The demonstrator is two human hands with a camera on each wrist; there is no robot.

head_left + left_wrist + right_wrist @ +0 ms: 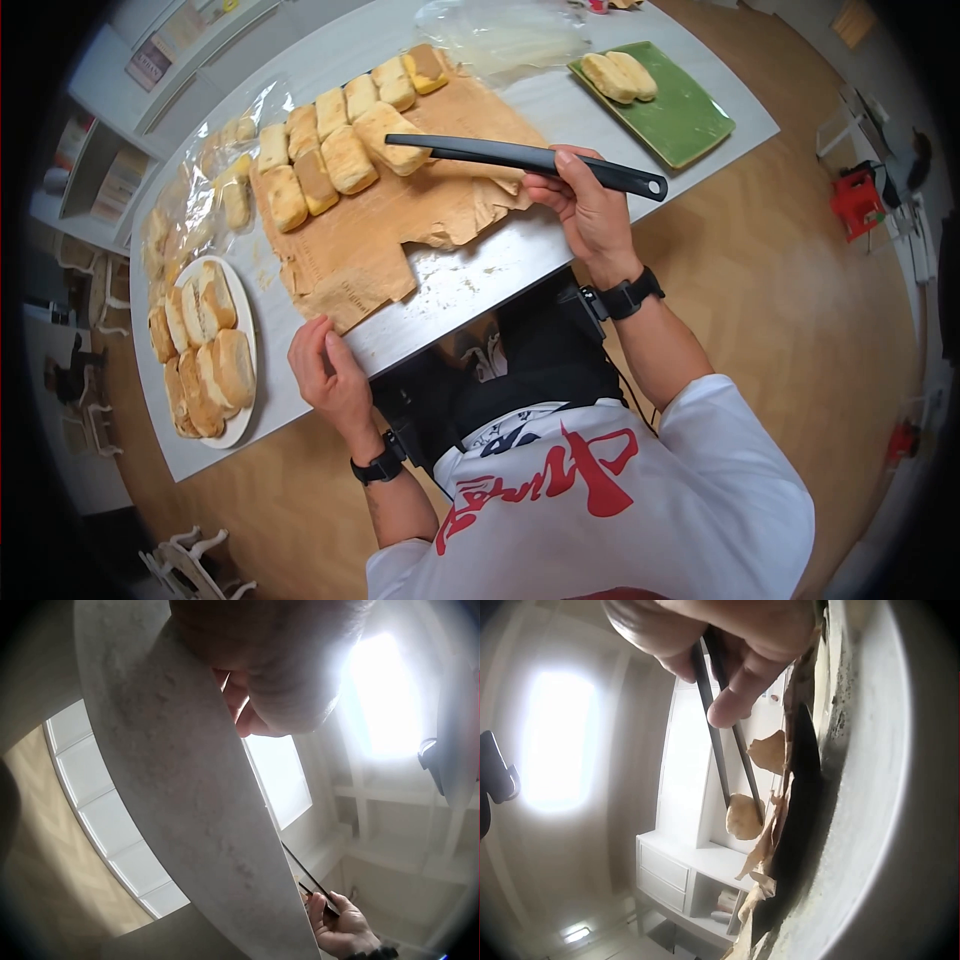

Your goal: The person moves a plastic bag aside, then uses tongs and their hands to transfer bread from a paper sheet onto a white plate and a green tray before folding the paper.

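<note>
My right hand (592, 215) grips black tongs (520, 157) over the brown paper (390, 225). Between the tong tips is a pale, lightly browned bread roll (382, 118); the right wrist view shows the same roll (739, 817) pinched from both sides. It overlaps the rows of similar rolls (345, 160) on the paper's far left part. At the table's near edge rests my left hand (335, 385), its fingers loosely bent beside the paper's printed corner and holding nothing. In the left wrist view its fingertips are partly hidden.
A white oval plate (247, 325) of split rolls stands at the left. Behind it lies a clear plastic bag (205, 185) with more rolls. A green rectangular plate (690, 125) with two rolls sits at the far right, near another clear bag (500, 40). Crumbs dot the table (450, 290).
</note>
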